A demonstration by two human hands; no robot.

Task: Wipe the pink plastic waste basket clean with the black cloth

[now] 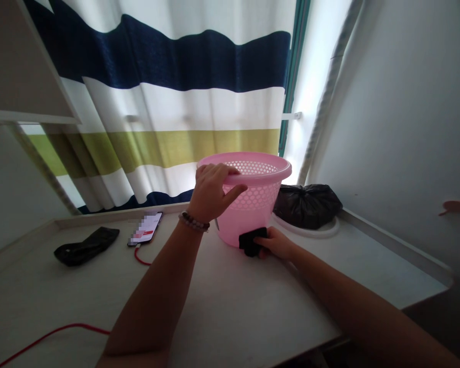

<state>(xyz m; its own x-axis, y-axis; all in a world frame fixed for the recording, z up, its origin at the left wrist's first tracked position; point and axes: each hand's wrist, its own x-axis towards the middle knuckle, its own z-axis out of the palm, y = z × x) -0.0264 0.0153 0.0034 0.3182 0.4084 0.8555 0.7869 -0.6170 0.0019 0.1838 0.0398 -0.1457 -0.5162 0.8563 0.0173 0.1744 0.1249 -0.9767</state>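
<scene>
Basket [243, 222] of pink plastic, its upper wall pierced with small holes, stands upright near the middle of a pale tabletop [214, 317]. The person's left hand [213, 191], with a beaded bracelet [193, 221] at the wrist, holds the near left rim, fingers over the edge and thumb outside. The right hand [278, 244] pinches a dark cloth-like piece [249, 241] at the lower front wall. Farther left lie a lit phone [147, 227] with a red cable [141, 257] plugged in and a glossy black bundle [86, 247]. Behind and to the right, a tied black plastic bag [308, 205] rests by a pale ring [322, 231]; whether it sits inside, I cannot tell. A striped curtain [168, 112] hangs behind, navy, white and olive green.
</scene>
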